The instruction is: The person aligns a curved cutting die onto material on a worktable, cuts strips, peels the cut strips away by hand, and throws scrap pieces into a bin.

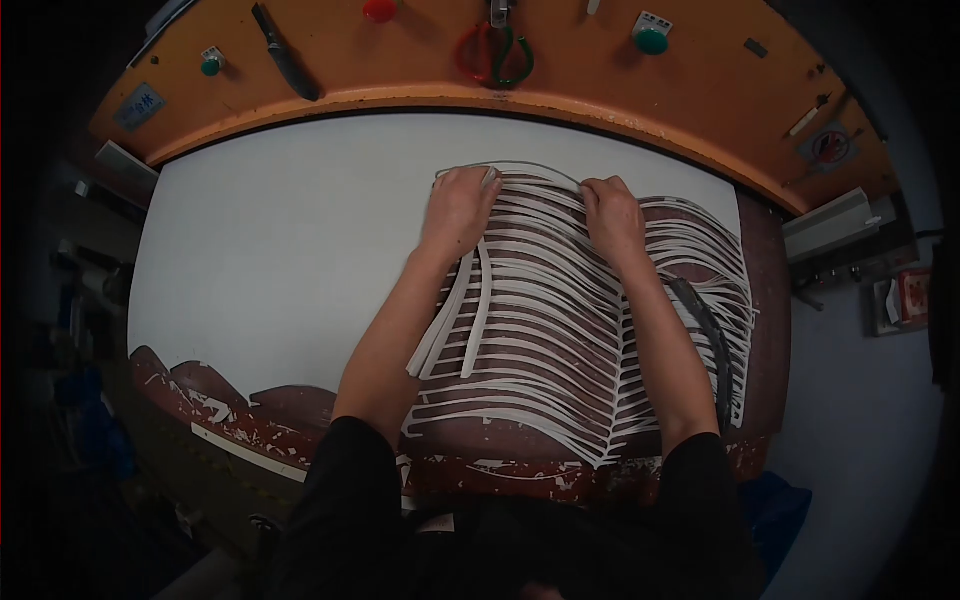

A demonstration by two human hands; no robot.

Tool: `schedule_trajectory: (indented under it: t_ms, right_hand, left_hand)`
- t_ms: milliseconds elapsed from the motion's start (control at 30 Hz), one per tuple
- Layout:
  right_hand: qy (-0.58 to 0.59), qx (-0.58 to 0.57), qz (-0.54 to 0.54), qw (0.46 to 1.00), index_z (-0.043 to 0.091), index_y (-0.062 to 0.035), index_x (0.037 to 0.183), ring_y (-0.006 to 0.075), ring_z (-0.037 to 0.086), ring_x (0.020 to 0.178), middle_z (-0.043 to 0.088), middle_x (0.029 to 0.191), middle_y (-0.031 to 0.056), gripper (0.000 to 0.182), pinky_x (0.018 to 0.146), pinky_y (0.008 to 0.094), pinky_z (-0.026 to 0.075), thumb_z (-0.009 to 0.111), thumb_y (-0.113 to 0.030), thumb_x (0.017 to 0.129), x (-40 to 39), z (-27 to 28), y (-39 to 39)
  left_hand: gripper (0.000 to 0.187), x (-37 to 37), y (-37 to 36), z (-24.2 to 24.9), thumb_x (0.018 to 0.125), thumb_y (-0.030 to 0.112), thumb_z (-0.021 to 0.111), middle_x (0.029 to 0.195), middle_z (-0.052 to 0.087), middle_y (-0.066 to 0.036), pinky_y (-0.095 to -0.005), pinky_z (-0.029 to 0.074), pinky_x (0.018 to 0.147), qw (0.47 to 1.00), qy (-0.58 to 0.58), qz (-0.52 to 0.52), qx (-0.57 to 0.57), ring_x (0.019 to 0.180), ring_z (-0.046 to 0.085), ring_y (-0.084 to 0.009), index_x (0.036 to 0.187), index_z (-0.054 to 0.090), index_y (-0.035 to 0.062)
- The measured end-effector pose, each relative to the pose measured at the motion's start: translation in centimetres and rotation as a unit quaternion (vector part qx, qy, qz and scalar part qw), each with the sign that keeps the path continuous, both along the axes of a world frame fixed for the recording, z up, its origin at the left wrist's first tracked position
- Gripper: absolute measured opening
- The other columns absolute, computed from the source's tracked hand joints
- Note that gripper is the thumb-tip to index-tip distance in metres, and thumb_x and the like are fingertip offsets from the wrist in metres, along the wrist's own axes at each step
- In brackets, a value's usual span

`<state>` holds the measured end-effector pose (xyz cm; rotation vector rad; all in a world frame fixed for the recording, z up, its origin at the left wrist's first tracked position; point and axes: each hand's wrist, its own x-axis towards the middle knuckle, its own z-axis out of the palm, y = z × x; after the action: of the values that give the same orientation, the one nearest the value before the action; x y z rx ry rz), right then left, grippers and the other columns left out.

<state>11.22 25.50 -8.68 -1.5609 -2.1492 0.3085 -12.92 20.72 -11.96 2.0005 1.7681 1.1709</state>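
My left hand (462, 208) is closed near the top of a cut white sheet, with narrow white strips (452, 320) hanging down from it toward me. My right hand (614, 212) pinches the right end of a thin grey curved strip (530, 163), which arches between both hands. Beneath and between my arms lies the slit white material (540, 290), its many curved bands separated by dark red gaps. More cut bands (690, 235) lie right of my right hand. A dark curved piece (712, 335) rests beside my right forearm.
An uncut white sheet (270, 250) covers the left of the dark red board (765, 300). Behind it, an orange panel (400, 60) holds a cutter (285, 65), red and green scissors (495, 55), a red button (380, 10) and green buttons (651, 40).
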Motion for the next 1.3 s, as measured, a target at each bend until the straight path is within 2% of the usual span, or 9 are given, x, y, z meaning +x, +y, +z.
schedule_trajectory:
  t_ms: [133, 233, 433, 633, 933, 1033, 1133, 1233, 1300]
  right_hand:
    - [-0.016, -0.017, -0.017, 1.0, 0.075, -0.0044, 0.106, 0.0393, 0.067, 0.096, 0.068, 0.105, 0.0195, 0.025, 0.088, 0.0461, 0.053, 0.061, -0.024, 0.1, -0.4, -0.4, 1.1]
    - [-0.02, 0.0, -0.021, 1.0, 0.075, -0.0038, 0.102, 0.0393, 0.067, 0.096, 0.068, 0.104, 0.0184, 0.023, 0.087, 0.0478, 0.054, 0.063, -0.024, 0.098, -0.8, -0.3, 0.7]
    - [-0.054, -0.06, -0.021, 0.997, 0.075, -0.0053, 0.098, 0.0362, 0.067, 0.098, 0.068, 0.105, 0.0168, 0.021, 0.088, 0.0456, 0.054, 0.072, -0.025, 0.091, -0.9, 0.3, 1.7]
    - [-0.085, -0.068, 0.016, 0.994, 0.075, -0.0036, 0.099, 0.0363, 0.067, 0.099, 0.067, 0.104, 0.0191, 0.022, 0.09, 0.0451, 0.053, 0.073, -0.023, 0.089, -0.7, 0.8, 1.1]
    - [-0.043, -0.132, 0.011, 0.99, 0.074, -0.0007, 0.102, 0.0387, 0.067, 0.104, 0.07, 0.109, 0.0217, 0.024, 0.092, 0.0449, 0.053, 0.073, -0.02, 0.088, -0.6, 0.8, 0.5]
    - [-0.008, -0.114, 0.022, 0.993, 0.072, 0.0001, 0.102, 0.0395, 0.067, 0.096, 0.069, 0.106, 0.0211, 0.022, 0.087, 0.0456, 0.053, 0.071, -0.019, 0.09, -0.6, 0.3, -0.1]
    - [0.111, 0.037, 0.027, 0.993, 0.069, -0.0003, 0.102, 0.0339, 0.066, 0.084, 0.068, 0.098, 0.0168, 0.018, 0.079, 0.0408, 0.053, 0.068, -0.016, 0.094, -0.5, 1.4, -1.4]
    - [0.284, 0.127, 0.025, 0.95, 0.066, -0.0008, 0.103, 0.0212, 0.061, 0.079, 0.065, 0.092, 0.0087, 0.016, 0.075, 0.0329, 0.05, 0.065, -0.016, 0.099, -0.4, 6.3, -4.3]
    - [0.411, -0.011, 0.05, 0.91, 0.065, -0.0014, 0.105, 0.0148, 0.058, 0.082, 0.063, 0.093, 0.0043, 0.017, 0.076, 0.0297, 0.048, 0.064, -0.017, 0.101, 0.2, 9.4, -7.1]
  left_hand:
    - [0.021, -0.1, 0.1, 0.5, 0.102, 0.021, 0.058, 0.098, 0.068, -0.02, -0.0503, 0.044, 0.095, 1.0, -0.013, -0.003, -0.009, 0.1, 0.06, -0.0408, 0.103, 0.066, 0.0017]
    - [0.022, -0.4, 0.3, 0.0, 0.103, 0.019, 0.055, 0.093, 0.068, -0.023, -0.0528, 0.047, 0.086, 0.999, -0.016, -0.001, 0.028, 0.094, 0.06, -0.0456, 0.102, 0.065, -0.0015]
    - [0.025, -0.5, 0.0, 0.3, 0.103, 0.021, 0.056, 0.094, 0.068, -0.024, -0.0536, 0.046, 0.087, 0.998, -0.042, -0.006, 0.037, 0.095, 0.061, -0.0459, 0.101, 0.065, -0.0018]
    - [0.025, -0.4, -0.1, 0.3, 0.103, 0.023, 0.056, 0.095, 0.067, -0.021, -0.0498, 0.043, 0.094, 0.999, -0.034, 0.011, 0.002, 0.097, 0.06, -0.0408, 0.1, 0.064, -0.0004]
    - [0.027, -0.6, 0.1, -0.1, 0.103, 0.024, 0.056, 0.096, 0.067, -0.023, -0.0524, 0.045, 0.09, 0.999, -0.047, 0.013, 0.003, 0.094, 0.06, -0.0442, 0.099, 0.063, -0.0017]
    - [0.03, -1.0, -0.2, 0.2, 0.105, 0.026, 0.053, 0.096, 0.068, -0.021, -0.0515, 0.048, 0.087, 0.998, -0.057, 0.01, -0.024, 0.093, 0.064, -0.0411, 0.102, 0.063, -0.0024]
    - [0.036, -0.8, -0.6, 0.2, 0.109, 0.03, 0.048, 0.095, 0.069, -0.017, -0.0456, 0.053, 0.088, 0.96, -0.276, 0.011, 0.042, 0.096, 0.068, -0.0328, 0.103, 0.063, -0.0024]
    - [0.04, -1.2, -1.4, 2.6, 0.112, 0.035, 0.044, 0.104, 0.068, -0.014, -0.0423, 0.055, 0.092, 0.862, -0.502, 0.0, 0.075, 0.105, 0.068, -0.0272, 0.109, 0.06, -0.0019]
    - [0.041, -0.4, -3.0, 6.5, 0.112, 0.037, 0.043, 0.111, 0.066, -0.016, -0.0437, 0.057, 0.093, 0.78, -0.619, -0.053, 0.079, 0.106, 0.067, -0.0283, 0.114, 0.057, -0.0017]
